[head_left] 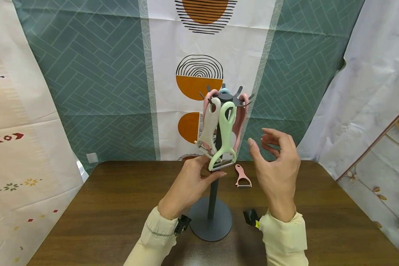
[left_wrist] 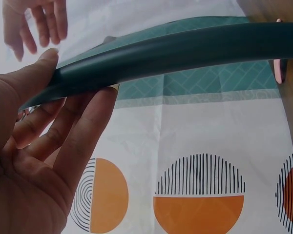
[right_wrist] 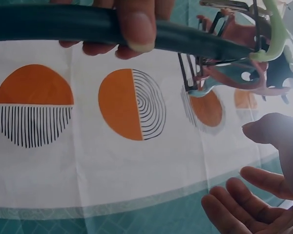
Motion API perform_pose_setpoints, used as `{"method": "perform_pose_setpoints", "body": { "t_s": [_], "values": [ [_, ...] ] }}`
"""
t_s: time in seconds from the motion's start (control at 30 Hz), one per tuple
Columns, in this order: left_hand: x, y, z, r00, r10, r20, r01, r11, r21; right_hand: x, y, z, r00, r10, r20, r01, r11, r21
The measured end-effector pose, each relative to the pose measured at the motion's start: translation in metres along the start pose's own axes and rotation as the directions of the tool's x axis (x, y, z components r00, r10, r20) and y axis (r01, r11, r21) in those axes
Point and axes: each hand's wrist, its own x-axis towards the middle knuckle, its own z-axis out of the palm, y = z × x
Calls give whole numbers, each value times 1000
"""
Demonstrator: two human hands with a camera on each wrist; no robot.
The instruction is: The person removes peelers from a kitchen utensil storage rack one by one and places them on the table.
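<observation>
While our left fingers [left_wrist: 90, 122] grip the stand [head_left: 214, 194] on the table [head_left: 129, 207] and our right fingers [head_left: 280, 136] hang empty, we'd guess it's stiff, slick and top-heavy, best held by the pole [left_wrist: 185, 51] right under the peelers [head_left: 225, 136].

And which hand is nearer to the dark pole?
Left. The left hand grips the dark pole; the right hand is off to its right, in the air and not touching it.

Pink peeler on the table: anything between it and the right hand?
Nothing visible: in the head view only tabletop shows between the right hand and the pink peeler. The pole stands to its left.
</observation>
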Motion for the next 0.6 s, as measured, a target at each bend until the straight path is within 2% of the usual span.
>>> {"method": "perform_pose_setpoints", "body": {
  "t_s": [0.6],
  "values": [
    [0,1,0,1000,-21,3,21,1000,-2,-5,-23,-4,999,-51,7,51,998,32]
  ]
}}
